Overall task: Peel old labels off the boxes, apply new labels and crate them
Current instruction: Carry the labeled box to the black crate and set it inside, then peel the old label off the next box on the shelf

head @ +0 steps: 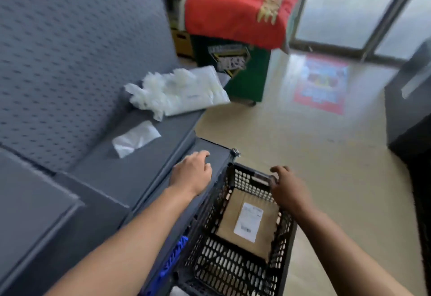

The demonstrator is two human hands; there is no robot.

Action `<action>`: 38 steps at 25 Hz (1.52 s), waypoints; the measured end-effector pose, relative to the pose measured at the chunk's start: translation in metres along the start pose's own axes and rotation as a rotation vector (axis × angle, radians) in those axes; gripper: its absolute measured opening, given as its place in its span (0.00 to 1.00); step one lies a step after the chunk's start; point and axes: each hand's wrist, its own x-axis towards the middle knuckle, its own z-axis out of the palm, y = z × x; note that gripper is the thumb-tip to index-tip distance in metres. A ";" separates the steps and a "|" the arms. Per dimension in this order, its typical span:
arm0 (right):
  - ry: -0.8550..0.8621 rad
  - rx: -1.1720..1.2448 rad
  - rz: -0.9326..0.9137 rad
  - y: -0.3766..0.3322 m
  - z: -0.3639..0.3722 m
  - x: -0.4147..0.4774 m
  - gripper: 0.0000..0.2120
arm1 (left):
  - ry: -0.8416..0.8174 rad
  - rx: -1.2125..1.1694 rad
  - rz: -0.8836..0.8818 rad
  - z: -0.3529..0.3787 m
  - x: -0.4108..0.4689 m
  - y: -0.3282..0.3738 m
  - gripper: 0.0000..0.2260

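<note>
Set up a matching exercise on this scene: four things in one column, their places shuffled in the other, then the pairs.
Things
1. cardboard box
2. left hand
3. right hand
4. red cloth

Places
A. draped over the green cabinet
B. on the far rim of the black crate
C. lying inside the black crate
D. resting on the grey ledge

Pairs: 1-C, 2-D, 3-B, 4-A

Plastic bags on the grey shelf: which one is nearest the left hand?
The small flat bag, lying alone just beyond the left hand; the larger crumpled pile sits farther back.
</note>
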 end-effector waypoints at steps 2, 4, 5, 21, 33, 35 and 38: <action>0.033 -0.008 -0.142 -0.048 -0.035 -0.005 0.15 | 0.139 -0.020 -0.080 -0.062 -0.023 -0.011 0.16; 0.080 0.005 -0.281 -0.099 -0.065 -0.014 0.15 | 0.261 -0.040 -0.150 -0.118 -0.053 -0.027 0.15; 0.106 0.008 -0.344 -0.128 -0.078 -0.020 0.15 | 0.325 -0.052 -0.173 -0.146 -0.070 -0.037 0.14; -0.013 0.240 -1.240 -0.567 -0.027 -0.392 0.15 | 1.033 -0.012 -0.748 -0.404 -0.586 -0.273 0.13; -0.479 0.441 -1.608 -0.705 0.044 -0.686 0.16 | 1.453 0.087 -1.092 -0.407 -0.898 -0.333 0.08; -0.612 0.481 -1.607 -0.715 0.052 -0.721 0.18 | 1.519 0.061 -1.170 -0.398 -0.940 -0.335 0.08; -0.818 0.525 -1.544 -0.725 0.070 -0.764 0.20 | 1.715 -0.082 -1.271 -0.375 -0.998 -0.344 0.10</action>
